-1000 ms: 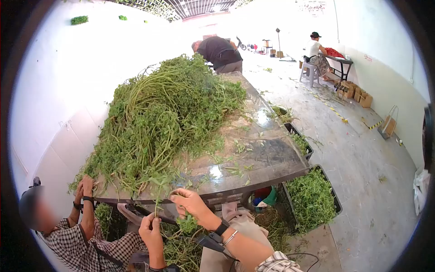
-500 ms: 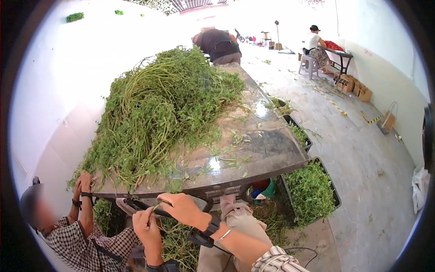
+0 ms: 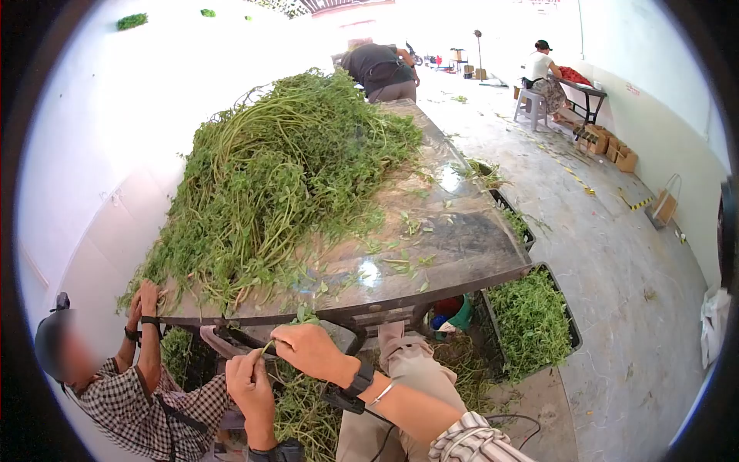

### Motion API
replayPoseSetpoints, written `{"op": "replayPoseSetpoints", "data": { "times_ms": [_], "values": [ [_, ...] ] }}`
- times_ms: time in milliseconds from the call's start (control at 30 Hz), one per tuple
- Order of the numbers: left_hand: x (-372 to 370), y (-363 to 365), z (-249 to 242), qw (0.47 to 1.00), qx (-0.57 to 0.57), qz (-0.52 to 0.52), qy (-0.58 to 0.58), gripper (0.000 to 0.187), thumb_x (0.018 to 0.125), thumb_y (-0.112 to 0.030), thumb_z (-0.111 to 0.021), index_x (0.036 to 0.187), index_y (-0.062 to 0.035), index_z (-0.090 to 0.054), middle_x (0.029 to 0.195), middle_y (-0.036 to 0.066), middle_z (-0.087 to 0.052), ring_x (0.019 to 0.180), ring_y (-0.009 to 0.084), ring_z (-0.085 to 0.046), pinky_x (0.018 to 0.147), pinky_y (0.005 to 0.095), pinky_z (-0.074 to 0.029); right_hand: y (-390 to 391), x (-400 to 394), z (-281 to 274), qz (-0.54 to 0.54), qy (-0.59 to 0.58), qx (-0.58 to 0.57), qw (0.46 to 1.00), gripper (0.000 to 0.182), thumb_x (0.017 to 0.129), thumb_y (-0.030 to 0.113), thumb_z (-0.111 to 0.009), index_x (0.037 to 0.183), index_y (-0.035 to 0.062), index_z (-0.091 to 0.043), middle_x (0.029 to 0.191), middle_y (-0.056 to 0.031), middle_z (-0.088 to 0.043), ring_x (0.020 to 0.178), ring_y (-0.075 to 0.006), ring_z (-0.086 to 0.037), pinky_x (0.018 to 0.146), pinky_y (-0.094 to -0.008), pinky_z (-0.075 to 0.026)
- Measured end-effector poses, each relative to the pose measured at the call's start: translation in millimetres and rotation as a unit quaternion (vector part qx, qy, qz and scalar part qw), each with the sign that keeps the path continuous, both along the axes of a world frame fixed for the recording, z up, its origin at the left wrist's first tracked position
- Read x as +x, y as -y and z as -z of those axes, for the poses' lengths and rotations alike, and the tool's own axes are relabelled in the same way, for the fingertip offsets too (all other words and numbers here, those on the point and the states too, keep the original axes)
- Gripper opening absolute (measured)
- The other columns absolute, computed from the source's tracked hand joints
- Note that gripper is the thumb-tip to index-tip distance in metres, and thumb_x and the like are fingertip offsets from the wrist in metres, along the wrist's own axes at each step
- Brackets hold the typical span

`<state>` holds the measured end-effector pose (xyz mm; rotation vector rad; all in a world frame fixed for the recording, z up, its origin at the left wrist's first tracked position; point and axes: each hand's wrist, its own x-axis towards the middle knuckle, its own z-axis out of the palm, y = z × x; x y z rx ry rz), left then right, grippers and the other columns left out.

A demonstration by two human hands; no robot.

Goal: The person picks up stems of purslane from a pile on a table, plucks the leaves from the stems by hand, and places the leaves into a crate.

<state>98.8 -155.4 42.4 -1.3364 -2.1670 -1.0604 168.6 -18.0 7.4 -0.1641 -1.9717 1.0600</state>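
Observation:
My left hand (image 3: 251,383) pinches the lower end of a thin green stem (image 3: 268,346) in front of the table edge. Just to its right, my right hand (image 3: 314,353) is closed on the same stem, with a leafy tip (image 3: 305,314) showing above its knuckles. Most of the stem is hidden inside my fingers. Beyond my hands, a big heap of leafy green stems (image 3: 285,177) covers the left side of the table (image 3: 462,254). Below my hands lie more loose stems (image 3: 300,412) beside my legs.
Black crates of greens (image 3: 573,323) stand along the table's right side. A teal bucket (image 3: 460,317) is beneath the table edge. At left, a co-worker in a checked shirt (image 3: 115,412) reaches into the heap. Another person (image 3: 377,69) bends over at the far end; one sits farther right.
My right hand has shifted slightly, and a leafy tip now shows above it. The view has tilted a little. The far person's arm has come into view.

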Motion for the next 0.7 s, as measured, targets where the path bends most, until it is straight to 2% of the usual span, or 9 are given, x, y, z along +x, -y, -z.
{"op": "replayPoseSetpoints", "data": {
  "times_ms": [133, 200, 433, 500, 633, 700],
  "values": [
    [5.3, 0.1, -1.0, 1.0, -0.003, 0.002, 0.009, 0.013, 0.081, 0.004, -0.059, 0.093, 0.0005, -0.063, 0.075, 0.009, -0.05, 0.068, 0.0236, -0.044, 0.059, 0.0351, -0.035, -0.2, 0.5, -3.9, -0.023, 0.02, -0.056, 0.998, 0.017, 0.08, 0.012, -0.055, 0.09, -0.0016, -0.059, 0.073, -0.0183, -0.058, 0.065, -0.036, -0.055, 0.059, -0.0385, -0.045],
    [7.0, 0.1, -1.5, 1.0, -0.006, 0.011, 0.012, 0.01, 0.085, 0.0, -0.057, 0.093, 0.0028, -0.062, 0.075, 0.009, -0.05, 0.068, 0.0221, -0.044, 0.059, 0.0346, -0.036, 0.0, 1.5, -5.9, -0.054, 0.026, -0.123, 0.991, 0.018, 0.08, 0.013, -0.056, 0.088, -0.0028, -0.059, 0.071, -0.0184, -0.057, 0.062, -0.032, -0.054, 0.058, -0.0362, -0.043],
    [7.3, -6.3, 0.9, 1.0, 0.008, 0.002, 0.011, 0.01, 0.085, 0.003, -0.054, 0.092, 0.0042, -0.06, 0.075, 0.009, -0.048, 0.068, 0.0219, -0.043, 0.06, 0.0345, -0.035, -4.4, 5.7, -11.1, -0.086, -0.013, -0.197, 0.976, 0.024, 0.082, 0.018, -0.054, 0.092, -0.0037, -0.057, 0.073, -0.0165, -0.057, 0.062, -0.0228, -0.052, 0.06, -0.034, -0.043],
    [11.6, -8.8, -3.5, 1.0, -0.007, -0.014, 0.022, 0.01, 0.081, 0.005, -0.057, 0.09, 0.003, -0.061, 0.076, 0.01, -0.049, 0.068, 0.0226, -0.045, 0.058, 0.0349, -0.035, -7.8, 8.2, -13.1, -0.096, 0.039, -0.211, 0.972, 0.024, 0.083, 0.018, -0.053, 0.092, -0.0038, -0.057, 0.074, -0.016, -0.057, 0.063, -0.0228, -0.051, 0.061, -0.034, -0.043],
    [10.4, -10.9, 1.6, 0.999, -0.008, -0.019, 0.024, 0.01, 0.081, 0.005, -0.057, 0.09, 0.0026, -0.061, 0.075, 0.009, -0.047, 0.067, 0.0223, -0.043, 0.058, 0.0346, -0.034, -5.9, 4.9, -9.8, -0.081, 0.02, -0.201, 0.976, 0.025, 0.083, 0.018, -0.052, 0.091, -0.0043, -0.057, 0.072, -0.0151, -0.057, 0.062, -0.0223, -0.051, 0.06, -0.0339, -0.042],
    [14.8, -12.1, -0.1, 0.999, -0.008, -0.016, 0.028, 0.007, 0.085, 0.003, -0.053, 0.089, 0.0041, -0.058, 0.074, 0.009, -0.046, 0.067, 0.0225, -0.042, 0.06, 0.0348, -0.034, -4.8, 4.8, -10.9, -0.073, -0.004, -0.225, 0.972, 0.026, 0.08, 0.019, -0.052, 0.087, -0.0062, -0.056, 0.068, -0.0217, -0.053, 0.059, -0.0299, -0.049, 0.059, -0.0397, -0.041]
  ]
}}
